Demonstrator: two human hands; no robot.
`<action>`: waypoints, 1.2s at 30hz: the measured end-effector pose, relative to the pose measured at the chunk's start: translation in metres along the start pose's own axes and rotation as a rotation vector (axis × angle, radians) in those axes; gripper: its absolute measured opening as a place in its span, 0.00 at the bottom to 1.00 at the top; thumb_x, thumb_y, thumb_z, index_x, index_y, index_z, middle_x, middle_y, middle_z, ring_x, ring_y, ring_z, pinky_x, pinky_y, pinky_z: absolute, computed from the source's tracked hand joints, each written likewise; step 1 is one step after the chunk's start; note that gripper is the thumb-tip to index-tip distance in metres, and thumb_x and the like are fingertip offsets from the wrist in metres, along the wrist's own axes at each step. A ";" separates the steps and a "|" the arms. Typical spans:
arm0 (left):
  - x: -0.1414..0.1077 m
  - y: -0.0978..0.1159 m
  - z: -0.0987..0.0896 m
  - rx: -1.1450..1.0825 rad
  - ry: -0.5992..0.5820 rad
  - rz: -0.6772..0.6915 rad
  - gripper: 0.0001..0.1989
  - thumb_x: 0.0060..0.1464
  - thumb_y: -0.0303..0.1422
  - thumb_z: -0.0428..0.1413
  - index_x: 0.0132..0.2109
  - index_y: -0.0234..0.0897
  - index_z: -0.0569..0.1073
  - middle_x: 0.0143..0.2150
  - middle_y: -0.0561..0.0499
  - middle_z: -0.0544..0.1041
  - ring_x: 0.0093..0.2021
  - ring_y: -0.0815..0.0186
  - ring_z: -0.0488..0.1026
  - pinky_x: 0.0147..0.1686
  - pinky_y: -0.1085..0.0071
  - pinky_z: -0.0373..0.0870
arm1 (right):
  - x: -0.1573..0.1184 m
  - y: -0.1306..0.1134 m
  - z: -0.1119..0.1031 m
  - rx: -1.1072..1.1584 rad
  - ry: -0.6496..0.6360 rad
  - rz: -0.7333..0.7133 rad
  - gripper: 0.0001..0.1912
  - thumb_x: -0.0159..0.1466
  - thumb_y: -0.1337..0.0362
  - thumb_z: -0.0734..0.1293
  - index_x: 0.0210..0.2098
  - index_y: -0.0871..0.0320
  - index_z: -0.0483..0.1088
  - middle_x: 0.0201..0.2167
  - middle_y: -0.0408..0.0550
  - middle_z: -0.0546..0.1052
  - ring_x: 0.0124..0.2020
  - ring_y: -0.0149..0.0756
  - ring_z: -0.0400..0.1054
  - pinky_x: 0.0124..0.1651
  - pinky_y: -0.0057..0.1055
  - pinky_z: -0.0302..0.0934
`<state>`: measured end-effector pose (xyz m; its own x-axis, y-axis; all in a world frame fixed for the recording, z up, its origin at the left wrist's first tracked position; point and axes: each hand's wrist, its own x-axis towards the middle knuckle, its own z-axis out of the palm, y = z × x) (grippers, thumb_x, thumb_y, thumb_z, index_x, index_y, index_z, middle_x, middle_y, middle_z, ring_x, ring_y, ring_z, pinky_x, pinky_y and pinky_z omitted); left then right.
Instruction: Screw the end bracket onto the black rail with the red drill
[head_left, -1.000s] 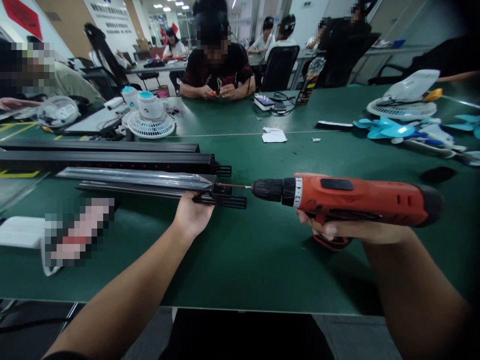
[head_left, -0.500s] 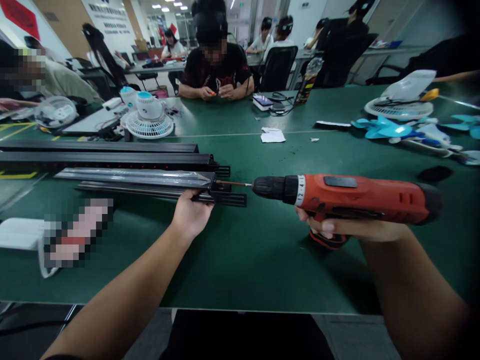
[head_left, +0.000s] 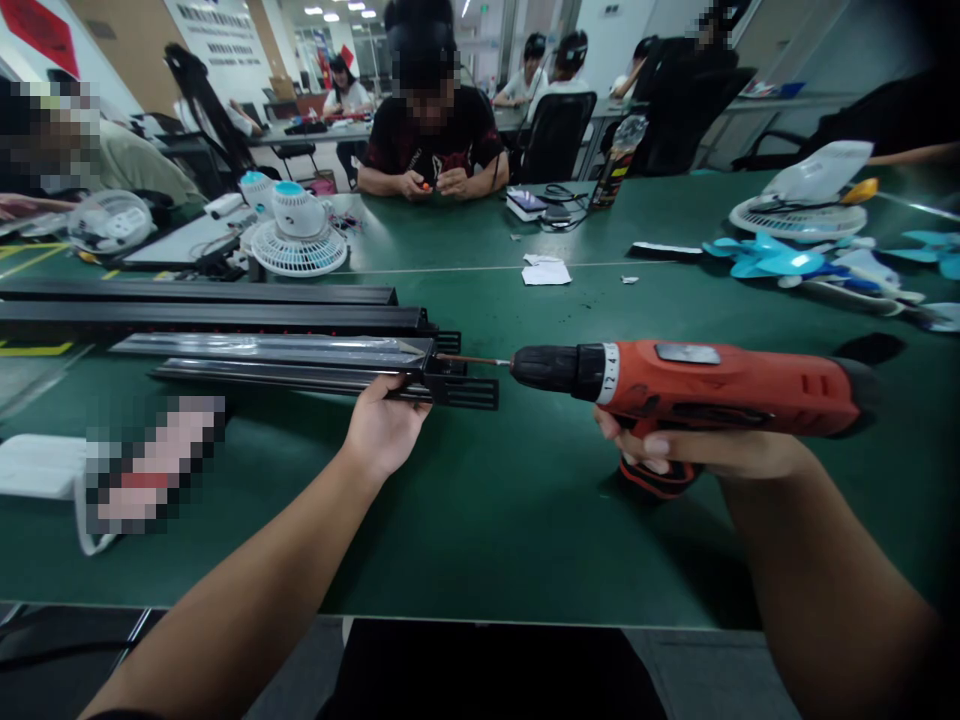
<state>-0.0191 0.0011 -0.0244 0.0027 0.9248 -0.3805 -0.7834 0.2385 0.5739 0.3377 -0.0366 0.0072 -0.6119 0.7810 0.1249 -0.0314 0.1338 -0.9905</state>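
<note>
My right hand (head_left: 675,450) is wrapped round the handle of an orange and black cordless drill (head_left: 735,385), held level above the table. Its long thin bit (head_left: 472,360) points left and meets the end of a black metal rail (head_left: 300,350), which has clear film along its top. Whether the tip sits in a screw is hidden. Near that same end, my left hand (head_left: 386,425) grips the rail from the near side, thumb on top and fingers underneath. A slotted black bracket (head_left: 469,391) sticks out from the rail's end, just beyond my left hand.
More black rails (head_left: 202,318) lie behind the held one on the green table (head_left: 525,520). Fan parts (head_left: 300,245) stand at back left, blue fan blades (head_left: 765,255) at right. Paper scraps (head_left: 546,270) and a bottle (head_left: 619,165) lie farther back. A person (head_left: 431,130) sits opposite.
The drill has shifted slightly right and up, its nose tilting up a little. The rail's end has moved slightly right with my left hand. Both hands keep their hold.
</note>
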 end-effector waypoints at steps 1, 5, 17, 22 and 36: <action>0.000 0.000 0.000 0.007 -0.010 0.002 0.12 0.65 0.22 0.55 0.45 0.40 0.82 0.38 0.49 0.86 0.43 0.61 0.84 0.43 0.68 0.78 | 0.000 0.000 0.000 0.001 -0.005 0.009 0.11 0.72 0.57 0.81 0.50 0.54 0.86 0.25 0.42 0.76 0.22 0.32 0.67 0.21 0.26 0.67; -0.003 -0.001 0.003 0.016 -0.018 0.015 0.13 0.65 0.21 0.55 0.44 0.41 0.82 0.37 0.50 0.86 0.41 0.63 0.84 0.42 0.69 0.78 | -0.003 -0.001 -0.001 -0.034 -0.033 0.002 0.11 0.73 0.58 0.80 0.52 0.54 0.86 0.25 0.42 0.76 0.22 0.32 0.67 0.21 0.26 0.67; -0.006 0.000 -0.001 0.001 -0.084 0.007 0.10 0.60 0.21 0.57 0.40 0.40 0.80 0.37 0.49 0.83 0.40 0.62 0.79 0.37 0.69 0.73 | 0.002 -0.006 0.002 -0.039 -0.020 0.025 0.12 0.73 0.54 0.81 0.48 0.55 0.84 0.24 0.40 0.75 0.21 0.32 0.68 0.21 0.27 0.67; -0.009 0.000 0.001 -0.016 -0.103 0.022 0.12 0.60 0.21 0.56 0.43 0.40 0.81 0.38 0.48 0.83 0.42 0.61 0.80 0.38 0.69 0.73 | 0.001 -0.005 -0.001 -0.038 -0.028 0.062 0.13 0.73 0.53 0.81 0.48 0.55 0.83 0.25 0.40 0.75 0.22 0.31 0.68 0.24 0.25 0.68; -0.011 0.001 0.003 -0.070 -0.098 0.017 0.13 0.53 0.22 0.56 0.43 0.39 0.80 0.35 0.48 0.83 0.35 0.63 0.79 0.36 0.69 0.77 | 0.001 -0.003 0.001 -0.005 -0.027 0.014 0.12 0.73 0.56 0.81 0.49 0.56 0.84 0.24 0.41 0.75 0.21 0.30 0.66 0.21 0.23 0.67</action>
<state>-0.0182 -0.0083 -0.0171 0.0471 0.9537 -0.2970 -0.8253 0.2047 0.5263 0.3364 -0.0366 0.0100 -0.6335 0.7659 0.1097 -0.0187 0.1265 -0.9918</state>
